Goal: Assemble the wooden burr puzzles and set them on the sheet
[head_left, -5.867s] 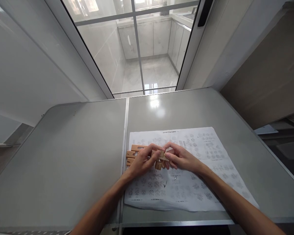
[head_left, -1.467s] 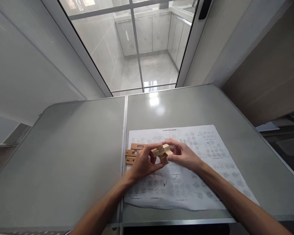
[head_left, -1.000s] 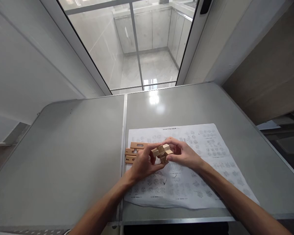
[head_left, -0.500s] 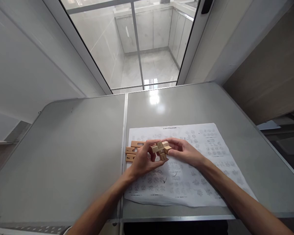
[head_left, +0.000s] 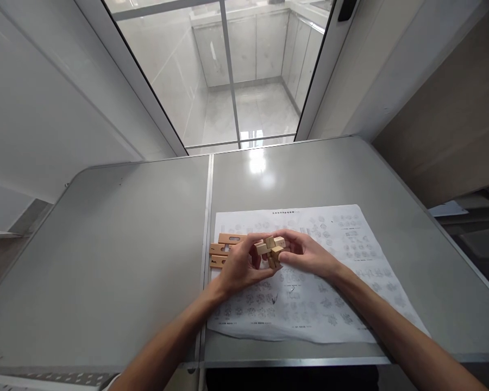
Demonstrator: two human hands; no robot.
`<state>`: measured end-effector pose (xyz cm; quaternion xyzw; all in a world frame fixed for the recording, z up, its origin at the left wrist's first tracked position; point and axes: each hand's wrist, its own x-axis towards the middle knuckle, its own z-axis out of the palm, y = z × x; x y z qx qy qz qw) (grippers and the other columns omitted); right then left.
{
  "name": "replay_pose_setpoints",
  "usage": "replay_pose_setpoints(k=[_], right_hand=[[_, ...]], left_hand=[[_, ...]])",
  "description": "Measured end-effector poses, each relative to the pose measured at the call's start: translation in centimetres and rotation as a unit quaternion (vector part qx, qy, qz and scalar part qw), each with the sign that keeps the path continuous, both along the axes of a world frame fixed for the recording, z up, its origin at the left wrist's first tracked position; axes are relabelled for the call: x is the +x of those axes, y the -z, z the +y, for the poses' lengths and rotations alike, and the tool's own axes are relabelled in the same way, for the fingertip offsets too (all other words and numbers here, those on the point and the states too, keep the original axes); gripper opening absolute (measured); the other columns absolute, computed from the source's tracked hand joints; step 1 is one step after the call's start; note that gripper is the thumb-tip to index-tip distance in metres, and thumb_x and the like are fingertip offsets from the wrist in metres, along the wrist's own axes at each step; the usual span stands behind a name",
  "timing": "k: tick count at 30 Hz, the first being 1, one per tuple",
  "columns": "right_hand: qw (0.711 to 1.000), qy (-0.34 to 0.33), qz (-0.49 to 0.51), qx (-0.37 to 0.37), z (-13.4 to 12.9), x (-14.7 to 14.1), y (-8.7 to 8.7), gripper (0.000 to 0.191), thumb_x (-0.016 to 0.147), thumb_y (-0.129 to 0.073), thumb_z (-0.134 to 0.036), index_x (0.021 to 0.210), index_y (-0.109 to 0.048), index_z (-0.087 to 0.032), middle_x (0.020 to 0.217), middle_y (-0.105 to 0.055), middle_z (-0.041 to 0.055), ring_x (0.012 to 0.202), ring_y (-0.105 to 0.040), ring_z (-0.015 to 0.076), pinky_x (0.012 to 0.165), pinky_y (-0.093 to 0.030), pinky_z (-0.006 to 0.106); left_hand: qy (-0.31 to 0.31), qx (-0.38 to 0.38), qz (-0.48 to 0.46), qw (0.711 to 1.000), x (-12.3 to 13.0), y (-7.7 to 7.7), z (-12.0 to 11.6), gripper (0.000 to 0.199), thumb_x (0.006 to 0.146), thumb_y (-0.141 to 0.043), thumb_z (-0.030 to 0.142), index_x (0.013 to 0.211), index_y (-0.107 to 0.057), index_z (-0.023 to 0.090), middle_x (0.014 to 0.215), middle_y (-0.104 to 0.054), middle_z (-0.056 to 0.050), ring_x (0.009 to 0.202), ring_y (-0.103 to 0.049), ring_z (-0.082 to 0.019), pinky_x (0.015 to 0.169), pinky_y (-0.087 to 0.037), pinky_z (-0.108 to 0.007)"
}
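Note:
Between my two hands is a wooden interlocking puzzle (head_left: 270, 250) of several pale blocks, held just above the printed sheet. My left hand (head_left: 241, 264) wraps around its left side, fingers behind and thumb below. From the right, my right hand (head_left: 305, 254) pinches it, with the thumb against a front block and the index finger over the top. Fingers hide part of the puzzle. Beside my left hand lie several flat brown wooden pieces (head_left: 219, 249) with slots and black numbers, partly covered by the hand.
A large white sheet (head_left: 321, 326) with printed diagrams lies under my hands on the grey folding table (head_left: 146, 228). A metal seam (head_left: 208, 184) crosses the table left of the sheet. A glass door (head_left: 252, 98) stands beyond the far edge.
The puzzle has turned slightly in my fingers and shifted a little to the right. Both hands keep hold of it; the flat pieces stay where they were.

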<state>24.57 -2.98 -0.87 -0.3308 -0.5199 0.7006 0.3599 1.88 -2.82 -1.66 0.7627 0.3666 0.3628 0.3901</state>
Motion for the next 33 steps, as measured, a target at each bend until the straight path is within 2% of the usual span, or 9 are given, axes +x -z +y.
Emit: replay_pose_setpoints(k=[6, 9, 12, 15, 17, 21, 23, 27, 33], right_hand=[[1.000, 0.001, -0.001, -0.019, -0.3, -0.2, 0.4, 0.044, 0.087, -0.089, -0.039, 0.122, -0.068, -0.024, 0.104, -0.074, 0.0040, 0.096, -0.073, 0.0214, 0.084, -0.059, 0.034], [1.000, 0.008, -0.001, -0.026, -0.5, -0.4, 0.3, 0.046, 0.086, -0.091, -0.041, 0.121, -0.067, -0.024, 0.102, -0.072, 0.0032, 0.093, -0.071, 0.0210, 0.081, -0.057, 0.032], [1.000, 0.014, 0.003, -0.020, -0.5, -0.5, 0.2, 0.049, 0.084, -0.091, -0.047, 0.118, -0.064, -0.024, 0.097, -0.071, 0.0024, 0.086, -0.070, 0.0200, 0.074, -0.056, 0.030], [1.000, 0.025, -0.002, 0.007, -0.5, -0.6, 0.1, 0.051, 0.087, -0.086, -0.057, 0.116, -0.060, -0.024, 0.092, -0.069, 0.0014, 0.078, -0.066, 0.0179, 0.067, -0.052, 0.028], [0.998, 0.037, -0.025, 0.033, -0.6, -0.6, 0.0, 0.048, 0.095, -0.075, -0.063, 0.118, -0.060, -0.024, 0.090, -0.068, 0.0021, 0.076, -0.065, 0.0180, 0.065, -0.051, 0.029], [0.984, 0.067, -0.118, 0.112, -0.7, -0.7, 0.3, 0.042, 0.107, -0.054, -0.064, 0.114, -0.062, -0.023, 0.082, -0.070, 0.0025, 0.072, -0.064, 0.0196, 0.066, -0.050, 0.032], [0.965, 0.093, -0.180, 0.164, -0.8, -0.8, 0.5, 0.039, 0.109, -0.052, -0.060, 0.111, -0.063, -0.023, 0.077, -0.068, 0.0013, 0.067, -0.059, 0.0189, 0.064, -0.048, 0.033], [0.937, 0.119, -0.213, 0.248, -0.8, -0.8, 0.7, 0.038, 0.110, -0.051, -0.057, 0.098, -0.066, -0.024, 0.090, -0.068, 0.0063, 0.073, -0.058, 0.0208, 0.066, -0.046, 0.035], [0.930, 0.121, -0.234, 0.257, -0.7, -0.8, 0.4, 0.050, 0.107, -0.051, -0.062, 0.074, -0.050, -0.025, 0.068, -0.051, -0.0001, 0.060, -0.044, 0.0169, 0.059, -0.037, 0.032]], left_hand=[[-0.007, 0.050, 0.028, 0.998, 0.0, 0.1, -0.1, 0.060, 0.083, -0.087, 0.030, 0.135, -0.059, 0.027, 0.085, -0.066, 0.004, 0.066, -0.058, -0.009, 0.058, -0.047, -0.020], [-0.014, 0.072, 0.020, 0.997, 0.0, -0.3, 0.1, 0.057, 0.082, -0.090, 0.035, 0.131, -0.062, 0.027, 0.106, -0.066, -0.003, 0.076, -0.062, -0.012, 0.059, -0.051, -0.021], [-0.006, 0.059, -0.002, 0.998, 0.1, -0.5, 0.3, 0.058, 0.081, -0.091, 0.035, 0.130, -0.062, 0.026, 0.122, -0.064, -0.008, 0.084, -0.066, -0.013, 0.058, -0.053, -0.020], [0.007, 0.049, -0.020, 0.999, 0.2, -0.5, 0.4, 0.056, 0.081, -0.090, 0.028, 0.129, -0.062, 0.026, 0.113, -0.068, -0.005, 0.082, -0.066, -0.013, 0.059, -0.052, -0.020], [0.003, 0.037, -0.032, 0.999, 0.3, -0.6, 0.3, 0.055, 0.080, -0.090, 0.026, 0.127, -0.063, 0.026, 0.106, -0.069, -0.003, 0.076, -0.064, -0.011, 0.058, -0.051, -0.019], [-0.008, -0.040, -0.049, 0.998, 0.3, -1.6, 0.3, 0.051, 0.077, -0.091, 0.027, 0.121, -0.063, 0.023, 0.096, -0.068, 0.000, 0.065, -0.059, -0.007, 0.054, -0.048, -0.018], [-0.002, -0.085, -0.054, 0.995, 0.1, -2.2, 0.4, 0.054, 0.074, -0.094, 0.028, 0.118, -0.063, 0.022, 0.089, -0.067, 0.002, 0.063, -0.059, -0.007, 0.052, -0.046, -0.018], [0.018, -0.136, -0.058, 0.989, -0.2, -2.9, 0.6, 0.059, 0.069, -0.097, 0.031, 0.118, -0.065, 0.021, 0.082, -0.064, 0.004, 0.062, -0.059, -0.008, 0.051, -0.046, -0.018], [0.037, -0.152, -0.056, 0.986, -0.4, -3.0, 0.6, 0.061, 0.069, -0.098, 0.035, 0.120, -0.066, 0.023, 0.080, -0.063, 0.004, 0.063, -0.059, -0.009, 0.052, -0.045, -0.019]])
